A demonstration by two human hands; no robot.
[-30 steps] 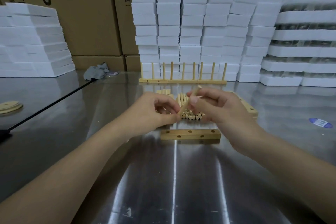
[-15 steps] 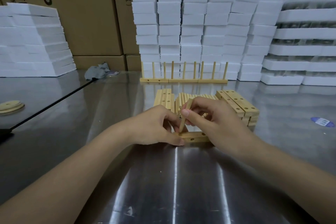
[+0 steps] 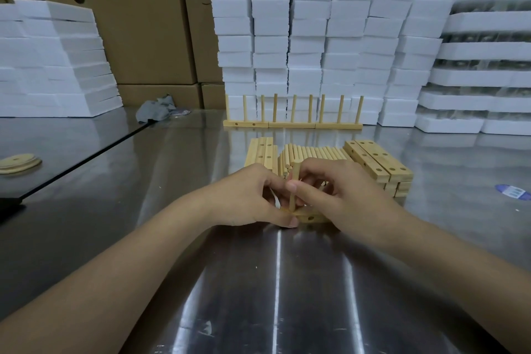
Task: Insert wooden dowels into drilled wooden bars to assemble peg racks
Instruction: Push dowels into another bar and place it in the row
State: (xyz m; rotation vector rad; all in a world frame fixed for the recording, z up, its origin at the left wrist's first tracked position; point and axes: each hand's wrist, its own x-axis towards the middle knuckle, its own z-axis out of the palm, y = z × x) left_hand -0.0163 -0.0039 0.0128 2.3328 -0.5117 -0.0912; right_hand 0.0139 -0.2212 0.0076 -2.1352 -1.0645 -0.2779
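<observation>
- The right hand (image 3: 342, 195) pinches one dowel (image 3: 294, 187). A moment ago the stick leaned; now it stands straight up.
- Its bottom end sits at the bar (image 3: 310, 217), so it is probably going into a hole.
- The left hand (image 3: 247, 198) is closed on the bar's end, pressing it on the table (image 3: 275, 282).
- Loose dowels (image 3: 313, 152) wait just behind; finished racks (image 3: 293, 123) stand farther back.

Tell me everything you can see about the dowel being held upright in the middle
The dowel is a slim round stick of pale wood, standing nearly upright. Its lower end meets the drilled bar lying on the metal table. The right hand pinches its shaft; the left hand steadies the bar beside it.
</observation>
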